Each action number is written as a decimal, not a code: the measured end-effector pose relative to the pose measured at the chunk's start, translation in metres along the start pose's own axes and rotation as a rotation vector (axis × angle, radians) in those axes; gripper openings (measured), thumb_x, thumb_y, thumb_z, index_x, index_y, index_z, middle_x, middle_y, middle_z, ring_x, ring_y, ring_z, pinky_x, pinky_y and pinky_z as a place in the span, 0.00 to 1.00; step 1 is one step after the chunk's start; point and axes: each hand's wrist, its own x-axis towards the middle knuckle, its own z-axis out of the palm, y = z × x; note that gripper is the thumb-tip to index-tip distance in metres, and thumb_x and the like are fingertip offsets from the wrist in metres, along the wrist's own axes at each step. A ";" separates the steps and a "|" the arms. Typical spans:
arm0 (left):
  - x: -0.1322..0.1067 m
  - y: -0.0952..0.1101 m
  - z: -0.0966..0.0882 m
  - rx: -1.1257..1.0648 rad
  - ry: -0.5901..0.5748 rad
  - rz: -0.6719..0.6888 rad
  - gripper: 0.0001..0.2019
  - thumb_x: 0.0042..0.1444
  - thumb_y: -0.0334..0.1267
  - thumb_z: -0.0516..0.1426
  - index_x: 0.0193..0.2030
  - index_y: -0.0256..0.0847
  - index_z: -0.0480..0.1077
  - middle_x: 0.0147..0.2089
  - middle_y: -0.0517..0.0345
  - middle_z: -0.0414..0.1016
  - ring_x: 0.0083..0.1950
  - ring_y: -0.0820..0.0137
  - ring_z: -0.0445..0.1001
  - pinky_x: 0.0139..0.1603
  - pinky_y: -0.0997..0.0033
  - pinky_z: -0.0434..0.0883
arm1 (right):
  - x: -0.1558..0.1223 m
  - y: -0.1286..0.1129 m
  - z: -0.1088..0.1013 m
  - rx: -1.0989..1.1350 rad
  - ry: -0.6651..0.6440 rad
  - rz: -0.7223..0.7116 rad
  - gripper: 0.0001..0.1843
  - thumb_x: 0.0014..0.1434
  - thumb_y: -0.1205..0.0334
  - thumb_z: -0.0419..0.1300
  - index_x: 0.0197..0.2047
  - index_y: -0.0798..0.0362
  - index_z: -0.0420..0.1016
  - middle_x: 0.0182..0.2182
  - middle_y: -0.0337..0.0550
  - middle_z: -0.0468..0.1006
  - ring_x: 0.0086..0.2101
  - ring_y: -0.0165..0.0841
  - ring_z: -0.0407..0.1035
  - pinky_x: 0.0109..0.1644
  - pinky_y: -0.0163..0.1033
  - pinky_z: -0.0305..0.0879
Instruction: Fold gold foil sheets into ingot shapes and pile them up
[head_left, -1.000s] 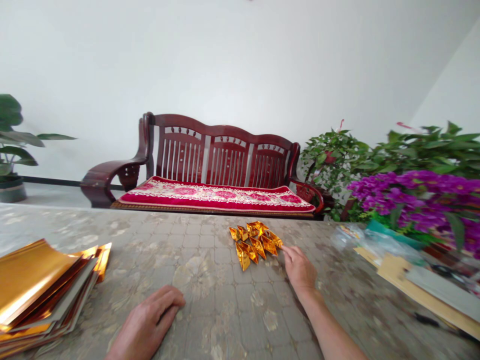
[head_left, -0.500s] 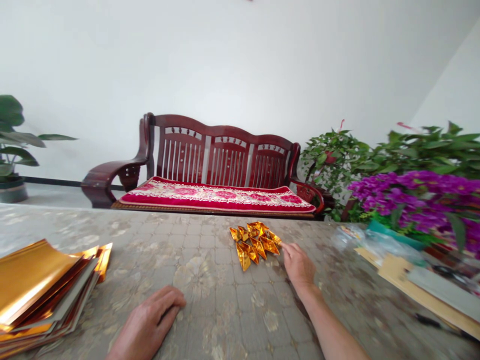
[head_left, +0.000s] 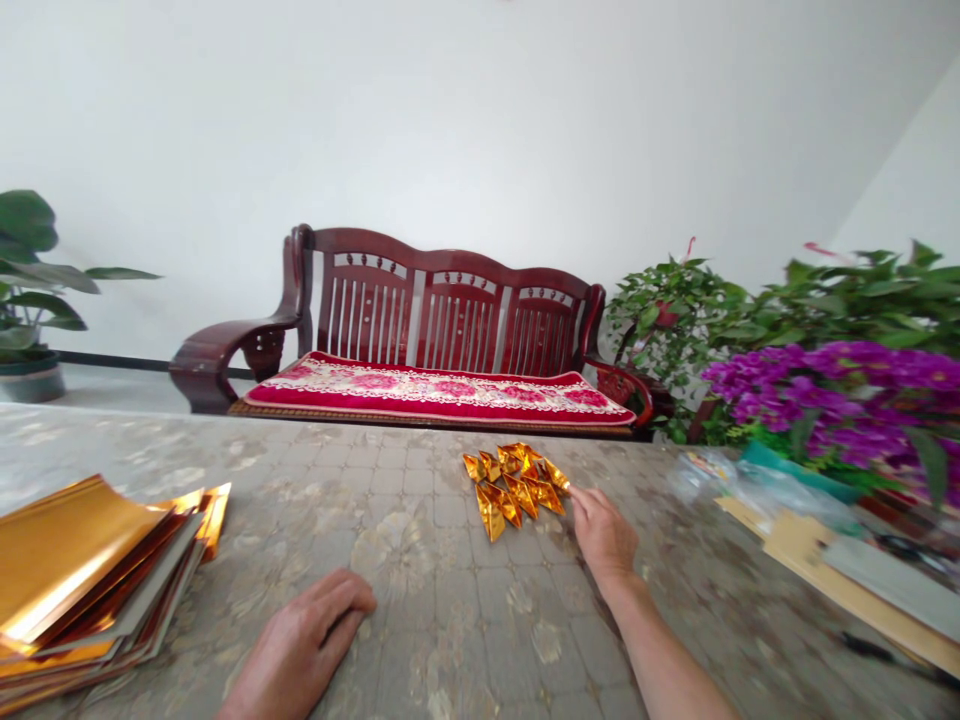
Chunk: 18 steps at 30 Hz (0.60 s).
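Several small folded gold foil paper ingots (head_left: pixel 517 487) lie in a tight cluster on the table. My right hand (head_left: pixel 606 535) is at the cluster's right edge, its fingertips closed at the tip of the outermost ingot (head_left: pixel 555 475). The other fingers are curled under and mostly hidden. My left hand (head_left: pixel 307 640) rests on the tablecloth nearer to me, fingers loosely bent, with a gap between thumb and forefinger and nothing held. Left of it lies a loose stack of gold foil paper sheets (head_left: pixel 82 550), some with grey backs showing.
The table has a grey patterned cloth (head_left: pixel 420 650). At its right are purple flowers (head_left: pixel 840 400), clear plastic wrapping (head_left: pixel 787 492), tan cardboard (head_left: pixel 802 550) and a dark pen-like object (head_left: pixel 870 647). Beyond stands a wooden bench (head_left: pixel 457 320) with a red cushion (head_left: pixel 442 390).
The whole view has shifted slightly, moving everything a little to the right in the picture. Both hands keep nearly the same places and poses relative to the table.
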 end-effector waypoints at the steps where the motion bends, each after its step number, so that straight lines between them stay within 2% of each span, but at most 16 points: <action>1: 0.000 0.000 0.000 0.001 0.004 0.000 0.10 0.65 0.37 0.50 0.37 0.46 0.72 0.40 0.58 0.77 0.43 0.69 0.78 0.46 0.75 0.73 | 0.000 0.000 0.000 -0.002 0.001 -0.002 0.16 0.65 0.65 0.54 0.49 0.46 0.81 0.42 0.40 0.80 0.36 0.32 0.72 0.32 0.35 0.56; 18: 0.001 -0.001 0.000 -0.008 0.022 0.007 0.10 0.65 0.36 0.51 0.36 0.46 0.73 0.39 0.59 0.77 0.41 0.69 0.78 0.44 0.76 0.73 | 0.001 -0.006 -0.001 -0.051 -0.009 -0.066 0.17 0.66 0.63 0.52 0.50 0.46 0.80 0.39 0.42 0.80 0.36 0.33 0.71 0.36 0.35 0.57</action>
